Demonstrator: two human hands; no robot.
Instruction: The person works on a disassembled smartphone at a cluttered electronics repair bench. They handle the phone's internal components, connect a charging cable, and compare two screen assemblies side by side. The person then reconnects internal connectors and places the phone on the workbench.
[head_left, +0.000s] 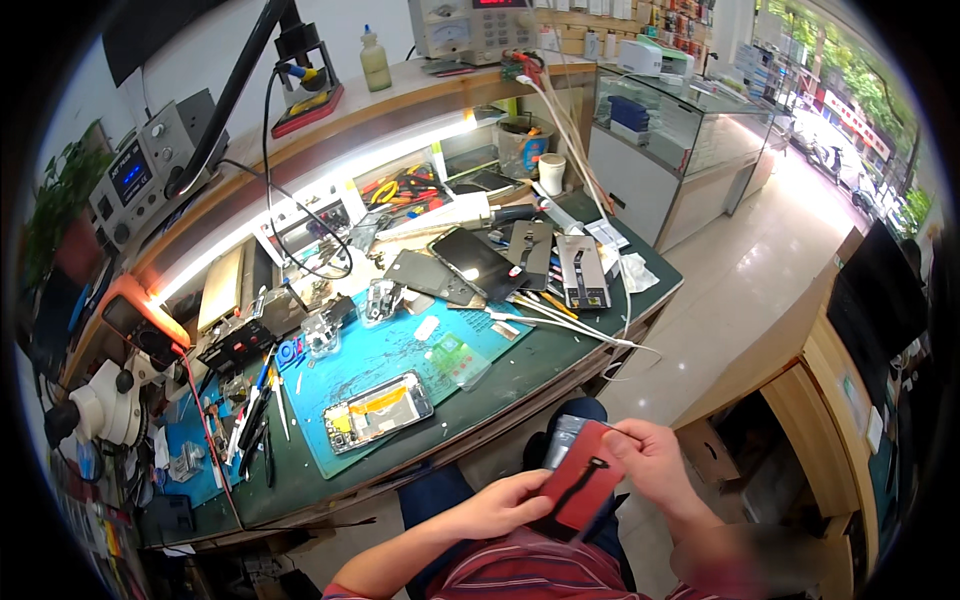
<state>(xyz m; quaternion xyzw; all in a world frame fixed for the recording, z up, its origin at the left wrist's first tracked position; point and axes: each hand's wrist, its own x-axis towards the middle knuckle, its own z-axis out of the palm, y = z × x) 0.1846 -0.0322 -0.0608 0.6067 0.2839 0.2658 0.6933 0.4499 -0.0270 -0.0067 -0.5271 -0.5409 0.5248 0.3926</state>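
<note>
Above my lap, both hands hold a flat phone-sized panel (572, 508) with a red face and a black ribbon cable along it, possibly a phone screen seen from its back. My left hand (508, 506) grips its lower left edge, thumb on the face. My right hand (648, 462) pinches its upper right corner. Something silvery and shiny (568, 432) shows behind its top edge; what it is I cannot tell. On the blue work mat (345, 355) lies an opened phone body (378, 411), its yellow and orange inner parts showing, apart from both hands.
Tweezers and pens (258, 425) lie left of the mat. Behind it are dark phone panels (478, 262), more screens with cables (583, 272) and white cables (560, 318) hanging over the bench edge. An orange multimeter (148, 318) and white microscope (108, 405) stand at the left.
</note>
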